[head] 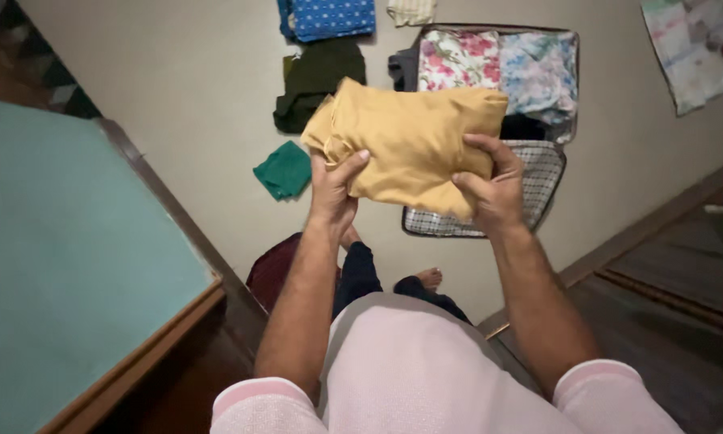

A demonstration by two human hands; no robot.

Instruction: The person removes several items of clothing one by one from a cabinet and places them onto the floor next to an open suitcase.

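Head view shows a folded mustard-yellow cloth held in the air above the floor, its long axis running left to right and tilted slightly, the looser bunched end toward the left. It looks soft, light and limp, so it is best gripped at both ends, as now: the left hand and right hand each pinch a lower edge, over an open suitcase with flowered clothes, a green cloth nearby

Folded mustard-yellow garment
A thick, soft bundle held flat in mid-air, slightly tilted, gripped at its two near corners above the floor.
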